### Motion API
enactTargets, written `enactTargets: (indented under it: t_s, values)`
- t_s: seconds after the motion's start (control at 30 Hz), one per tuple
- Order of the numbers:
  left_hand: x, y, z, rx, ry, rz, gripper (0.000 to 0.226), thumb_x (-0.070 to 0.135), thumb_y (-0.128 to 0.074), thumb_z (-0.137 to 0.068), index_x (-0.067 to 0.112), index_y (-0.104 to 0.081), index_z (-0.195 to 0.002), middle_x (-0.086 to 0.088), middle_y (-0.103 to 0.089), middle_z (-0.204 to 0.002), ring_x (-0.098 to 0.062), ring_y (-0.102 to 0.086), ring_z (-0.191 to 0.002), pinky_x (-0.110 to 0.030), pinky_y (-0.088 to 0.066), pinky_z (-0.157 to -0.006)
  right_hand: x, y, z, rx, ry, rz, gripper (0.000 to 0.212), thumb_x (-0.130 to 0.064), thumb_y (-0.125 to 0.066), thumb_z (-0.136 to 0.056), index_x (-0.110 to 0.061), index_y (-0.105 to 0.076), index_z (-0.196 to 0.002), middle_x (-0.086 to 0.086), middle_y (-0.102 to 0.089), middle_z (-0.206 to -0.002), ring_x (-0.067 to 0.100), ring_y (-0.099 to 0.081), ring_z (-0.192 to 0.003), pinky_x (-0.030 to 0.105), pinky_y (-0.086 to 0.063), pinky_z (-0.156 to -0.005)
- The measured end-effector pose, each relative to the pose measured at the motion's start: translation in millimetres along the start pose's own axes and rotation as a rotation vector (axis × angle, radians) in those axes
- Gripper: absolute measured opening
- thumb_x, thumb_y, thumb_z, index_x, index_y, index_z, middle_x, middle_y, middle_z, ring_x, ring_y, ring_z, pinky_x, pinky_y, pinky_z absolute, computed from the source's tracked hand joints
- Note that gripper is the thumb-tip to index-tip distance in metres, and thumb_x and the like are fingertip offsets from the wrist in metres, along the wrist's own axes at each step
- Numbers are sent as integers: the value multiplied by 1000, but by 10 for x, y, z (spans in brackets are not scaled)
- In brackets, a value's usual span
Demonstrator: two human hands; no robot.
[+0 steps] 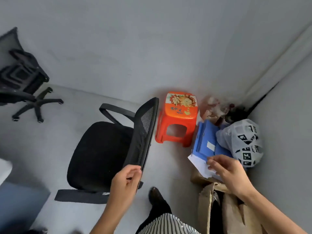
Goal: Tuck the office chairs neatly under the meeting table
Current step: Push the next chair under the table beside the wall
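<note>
Office chair [101,149], black with a mesh back, stands on the floor just beside a red stool [179,119] by the wall; the stool's writing is too blurred to read. Left hand [125,181] grasps the top edge of the chair's back. Right hand [226,173] is over white papers [197,163]; I cannot tell if it grasps them.

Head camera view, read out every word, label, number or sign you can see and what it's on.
Orange stool: dark characters under a flower print on its top, too blurred to read.
White plastic bag: black square code patterns, no readable words.
Blue folder: white label, no writing can be made out.
Nothing quotable anywhere.
</note>
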State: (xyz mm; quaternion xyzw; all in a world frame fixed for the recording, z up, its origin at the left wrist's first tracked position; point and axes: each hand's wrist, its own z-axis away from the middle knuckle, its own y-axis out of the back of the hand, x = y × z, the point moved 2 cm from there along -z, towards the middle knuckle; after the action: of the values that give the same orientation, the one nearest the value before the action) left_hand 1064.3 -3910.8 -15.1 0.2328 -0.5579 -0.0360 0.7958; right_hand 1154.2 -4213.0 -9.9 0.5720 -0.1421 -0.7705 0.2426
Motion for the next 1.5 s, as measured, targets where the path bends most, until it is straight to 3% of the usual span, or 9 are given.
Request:
enactTargets:
  t_s: [0.07,0.27,0.47,0.57,0.7,0.87,1.23,1.37,1.5]
  values:
    - [-73,-89,-191,52,38,-20,14,23,-56,-90,23,-65,-101,11,-66,-97,4,-59,-92,-8,-45,-72,-174,-51,-353,-35,59,65,12,-19,-64,-89,-23,-72,-81,-4,-74,-72,4,-68,-71,26,-51,-71]
    - [-205,-404,-611,186,165,-116,23,32,-54,-89,25,-58,-111,9,-58,-109,-11,-54,-105,-33,-45,-93,-711,-253,-1313,-144,265,264,9,-24,-64,-88,-23,-72,-93,-13,-73,-83,-1,-66,-73,35,-57,-72]
    - [-113,-493,-643,309,244,-300,58,64,-27,-78,27,-59,-109,15,-58,-105,-7,-54,-97,-32,-47,-86,-1162,-687,-2092,-240,720,552,14,-27,-63,-86,-24,-69,-98,-3,-69,-96,16,-62,-87,32,-53,-72]
    - [-69,-540,-573,375,355,-464,65,69,-23,-78,25,-61,-107,12,-60,-104,-11,-57,-95,-29,-44,-83,-1331,-1021,-2474,-309,950,624,29,-37,-50,-82,-22,-70,-98,-1,-69,-101,19,-61,-94,29,-45,-78]
    - [-91,-575,-400,493,591,-555,63,64,-18,-81,25,-63,-98,7,-65,-98,-18,-60,-89,-32,-44,-79,-1420,-1461,-2822,-398,1081,792,34,-45,-43,-80,-27,-70,-91,-7,-72,-93,18,-66,-91,32,-34,-89]
    - [-155,-533,-367,537,699,-699,69,58,-7,-91,23,-65,-77,5,-64,-73,-22,-63,-66,-35,-49,-64,-1406,-1747,-2902,-482,1180,862,34,-50,-41,-80,-31,-70,-76,-13,-71,-76,11,-67,-77,25,-27,-81]
    - [-370,343,-1151,657,652,-797,43,45,-34,-85,21,-66,-69,4,-63,-63,-19,-59,-55,-29,-47,-52,-1957,-2536,-3363,-379,1268,815,38,-38,-38,-84,-22,-70,-72,-5,-70,-71,20,-65,-69,31,-41,-72]
    - [-523,888,-1625,668,654,-764,47,50,-32,-86,21,-64,-68,4,-63,-63,-19,-59,-57,-28,-47,-56,-2415,-3102,-3657,-404,1269,962,39,-37,-33,-92,-23,-68,-81,-6,-69,-78,18,-63,-76,33,-41,-80]
    - [-591,1424,-2043,690,677,-684,40,50,-38,-90,22,-66,-81,3,-67,-80,-19,-60,-74,-31,-47,-70,-2853,-3611,-3813,-450,1219,980,35,-37,-35,-96,-21,-66,-90,-4,-69,-85,20,-63,-85,34,-42,-88]
